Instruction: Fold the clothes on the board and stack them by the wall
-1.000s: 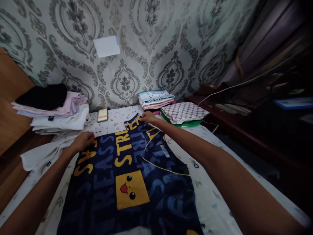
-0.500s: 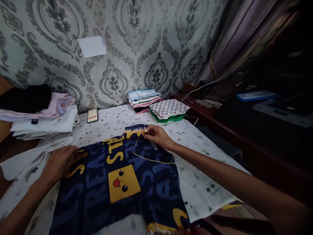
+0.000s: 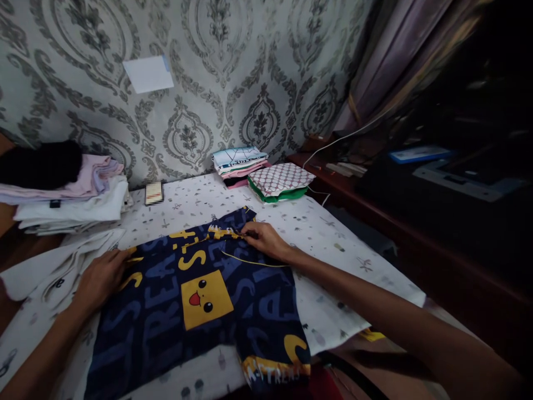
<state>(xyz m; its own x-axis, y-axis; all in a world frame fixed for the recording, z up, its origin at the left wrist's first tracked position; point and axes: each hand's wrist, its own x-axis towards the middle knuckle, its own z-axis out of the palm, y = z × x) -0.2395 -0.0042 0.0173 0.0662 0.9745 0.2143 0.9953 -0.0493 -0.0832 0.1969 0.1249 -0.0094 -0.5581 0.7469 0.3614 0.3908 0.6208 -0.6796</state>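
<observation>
A navy T-shirt [image 3: 154, 311] with yellow lettering and a yellow square face print lies spread on the white patterned sheet [image 3: 328, 233]. At its far edge, the fingers of my right hand [image 3: 264, 239] pinch the fabric by the yellow-and-white neckline band. My left hand [image 3: 102, 275] is closed on the shirt's left edge, its fingertips partly hidden. Close to that hand lies a folded white cloth [image 3: 54, 266] with small black lettering. One sleeve with a yellow cuff hangs toward the near edge.
Folded clothes [image 3: 70, 200] are stacked at the left, black on top. Two smaller piles sit near the wall: a folded printed stack [image 3: 239, 164] and a checked cloth over green [image 3: 281, 180]. A small card-like item [image 3: 154, 193] lies between. A cable crosses the dark red ledge [image 3: 350, 186] at right.
My right hand has drawn the neckline slightly nearer, and a navy flap now stands up beyond it. The left hand stays on the shirt's left edge. The view has shifted slightly.
</observation>
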